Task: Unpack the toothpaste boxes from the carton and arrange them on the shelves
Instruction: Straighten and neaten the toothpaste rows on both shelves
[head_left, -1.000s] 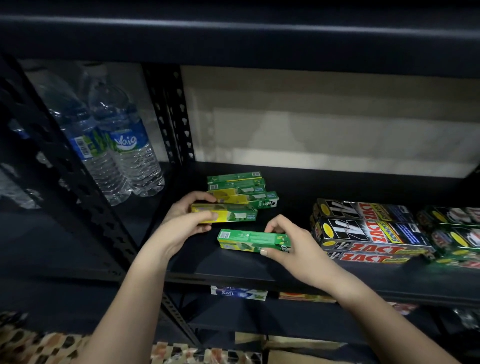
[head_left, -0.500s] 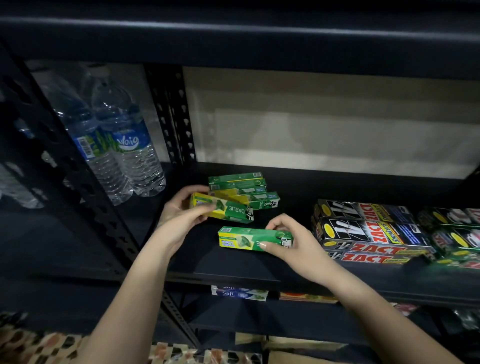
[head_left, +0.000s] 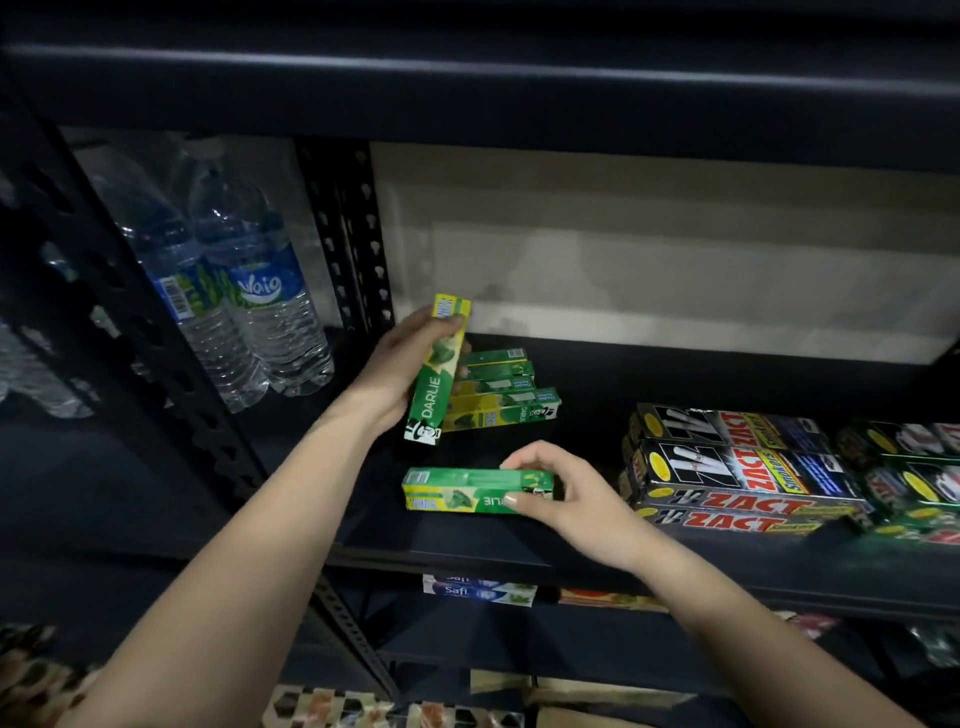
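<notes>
shelf (head_left: 467, 545), Darlie boxes (head_left: 498, 405), hands gripping two

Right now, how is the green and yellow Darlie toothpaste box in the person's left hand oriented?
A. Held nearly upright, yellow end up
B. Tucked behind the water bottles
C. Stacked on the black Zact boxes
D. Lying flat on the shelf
A: the left hand holds the green and yellow Darlie toothpaste box close to vertical above the dark shelf, its yellow end on top and the logo end at the bottom.
</notes>
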